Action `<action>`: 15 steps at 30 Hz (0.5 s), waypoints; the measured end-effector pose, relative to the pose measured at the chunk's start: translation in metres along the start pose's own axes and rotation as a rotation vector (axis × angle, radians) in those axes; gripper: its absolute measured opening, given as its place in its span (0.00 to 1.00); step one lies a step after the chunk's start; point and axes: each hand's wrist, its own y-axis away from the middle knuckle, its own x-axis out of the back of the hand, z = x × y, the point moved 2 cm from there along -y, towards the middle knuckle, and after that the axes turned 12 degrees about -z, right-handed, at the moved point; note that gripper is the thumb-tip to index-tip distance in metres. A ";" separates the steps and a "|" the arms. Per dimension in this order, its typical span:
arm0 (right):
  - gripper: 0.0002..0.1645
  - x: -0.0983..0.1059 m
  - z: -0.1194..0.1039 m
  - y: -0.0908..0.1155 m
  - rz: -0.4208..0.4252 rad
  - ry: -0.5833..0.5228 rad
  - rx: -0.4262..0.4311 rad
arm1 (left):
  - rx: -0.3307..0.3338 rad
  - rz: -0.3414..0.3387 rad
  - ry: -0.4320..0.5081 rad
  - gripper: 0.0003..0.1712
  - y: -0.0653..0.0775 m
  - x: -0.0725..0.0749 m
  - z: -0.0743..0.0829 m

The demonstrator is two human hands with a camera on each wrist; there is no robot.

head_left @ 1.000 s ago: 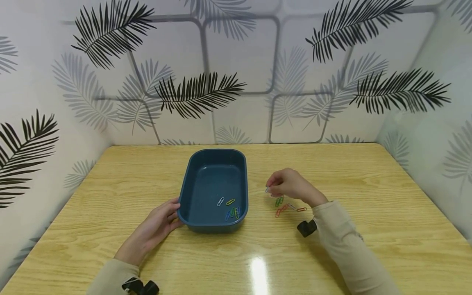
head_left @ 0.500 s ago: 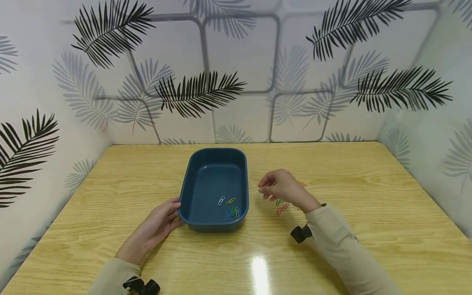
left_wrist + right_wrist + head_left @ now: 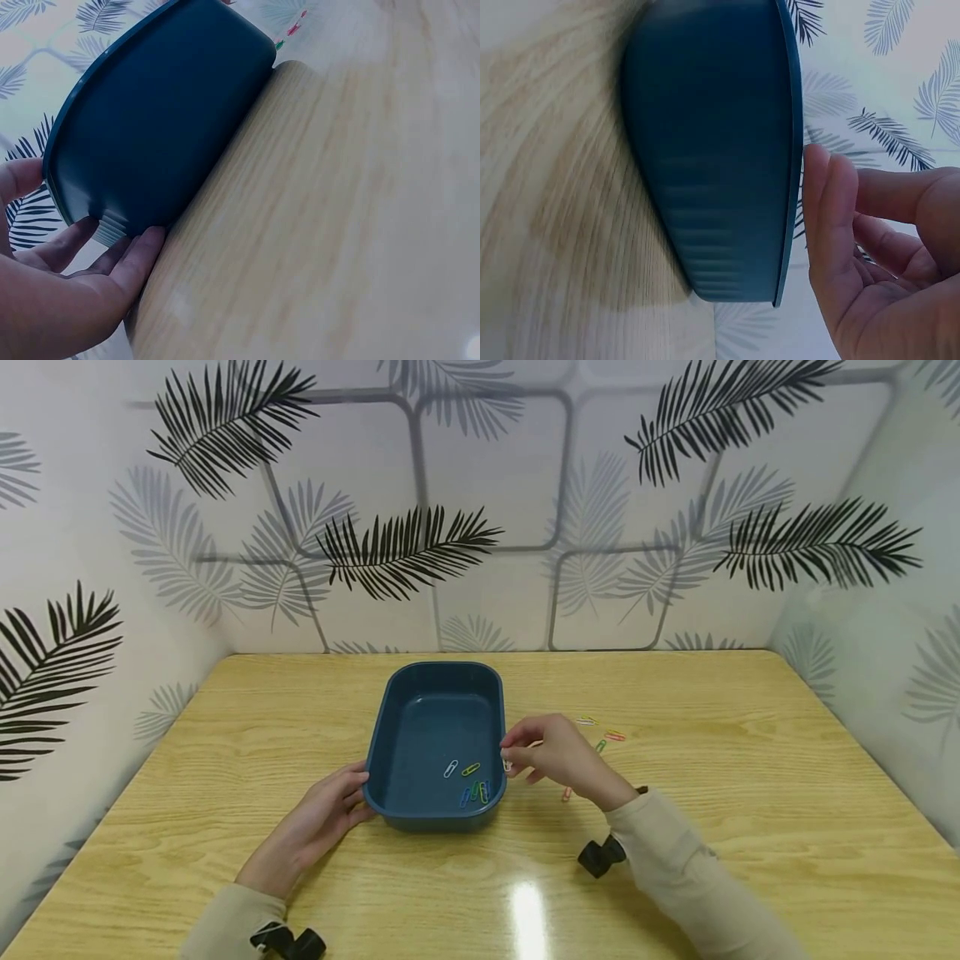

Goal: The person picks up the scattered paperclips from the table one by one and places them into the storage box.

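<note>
A dark blue rectangular bin [image 3: 438, 735] stands on the wooden table. Inside it, toward the near right corner, lie several paper clips [image 3: 470, 769] in white, yellow, green and blue. My left hand [image 3: 318, 818] rests against the bin's near left side from outside; the left wrist view shows its fingertips [image 3: 150, 236] touching the outer wall and one at the rim. With thumb and finger, my right hand [image 3: 558, 756] pinches a white paper clip [image 3: 507, 766] right at the bin's right rim. In the right wrist view the fingers hide the clip.
To the right of the bin, loose paper clips lie on the table [image 3: 750, 827]: red and yellow ones [image 3: 615, 736], a green one [image 3: 601, 747] and a red one [image 3: 567, 794], partly behind my right hand. A leaf-patterned wall [image 3: 480, 618] borders the table's back edge.
My right hand has moved left with the white clip, from over the loose clips to the bin's right rim, uncovering clips at the back. Left hand and bin have stayed put.
</note>
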 end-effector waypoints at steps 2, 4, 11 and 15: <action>0.07 -0.003 -0.001 0.001 -0.015 -0.021 -0.003 | 0.002 0.001 0.000 0.32 0.000 0.000 0.000; 0.06 -0.005 -0.002 0.001 -0.023 -0.047 -0.004 | 0.004 0.002 -0.004 0.32 0.000 0.000 0.000; 0.06 -0.010 -0.005 0.001 -0.028 -0.078 0.006 | 0.000 -0.004 -0.005 0.32 0.001 0.000 0.001; 0.07 -0.011 -0.005 0.002 -0.029 -0.084 0.006 | -0.003 -0.008 -0.007 0.32 0.001 -0.001 0.001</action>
